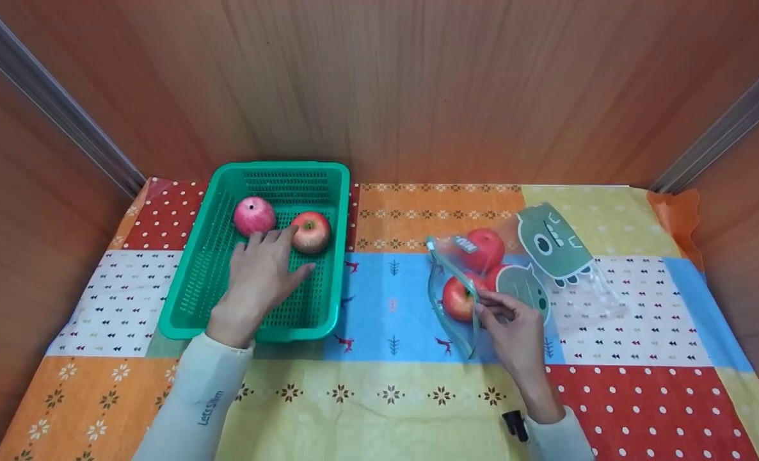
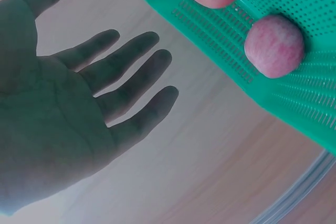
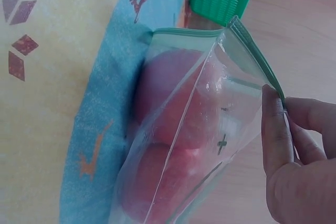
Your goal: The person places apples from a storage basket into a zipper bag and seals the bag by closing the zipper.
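Note:
Over the green basket [image 1: 184, 301] my left hand [image 1: 261, 272] is spread, palm down, with thumb and fingers apart. Two apples lie in that basket: a pinkish apple [image 1: 255, 216] beyond the fingertips and a red-yellow apple [image 1: 311, 232] beside the index finger. In the left wrist view the palm and straight fingers [image 2: 139, 121] hold nothing. My right hand [image 1: 514, 326] pinches the green zip edge of a clear zip bag [image 3: 247, 108] between thumb and fingers. Inside the bag are several red apples [image 1: 459, 299], and its mouth gapes toward the basket.
A second clear bag [image 1: 552, 243] with a green cartoon print lies flat behind the filled one. The patchwork tablecloth [image 1: 386, 384] covers the table, and wood-grain panels [image 1: 405, 89] stand at the back and sides. A small black object [image 1: 515, 425] sits at the right cuff.

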Available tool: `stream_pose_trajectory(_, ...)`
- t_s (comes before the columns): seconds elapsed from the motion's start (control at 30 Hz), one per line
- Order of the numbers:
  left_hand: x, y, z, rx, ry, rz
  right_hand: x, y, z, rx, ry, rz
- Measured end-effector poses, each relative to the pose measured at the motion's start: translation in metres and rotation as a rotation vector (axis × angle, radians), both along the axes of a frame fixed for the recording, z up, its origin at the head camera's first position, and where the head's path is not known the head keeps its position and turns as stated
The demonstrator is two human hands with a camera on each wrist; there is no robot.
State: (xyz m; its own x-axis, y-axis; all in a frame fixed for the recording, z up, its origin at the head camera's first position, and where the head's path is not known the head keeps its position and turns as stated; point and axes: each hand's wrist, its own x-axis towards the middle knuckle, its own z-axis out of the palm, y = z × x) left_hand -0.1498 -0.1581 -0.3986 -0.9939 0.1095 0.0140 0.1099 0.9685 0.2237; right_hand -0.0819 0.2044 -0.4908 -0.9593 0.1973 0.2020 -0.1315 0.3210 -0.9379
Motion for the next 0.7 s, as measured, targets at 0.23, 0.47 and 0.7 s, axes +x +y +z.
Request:
stream_pose_trajectory(0.23,-0.009,-0.008,0.004,-0.004,-0.026,-0.012,0.0,0.0,0.0,-0.001,-0.019,-0.005)
stream_pose_trajectory(0.47,-0.024,-0.014,0.007,-0.035,-0.07,-0.022,0.002,-0.001,0.0,0.007,-0.028,-0.004)
stream_pose_trajectory(0.7,-0.04,-0.021,0.005,-0.057,-0.118,-0.025,0.003,-0.001,0.0,0.006,-0.052,-0.009)
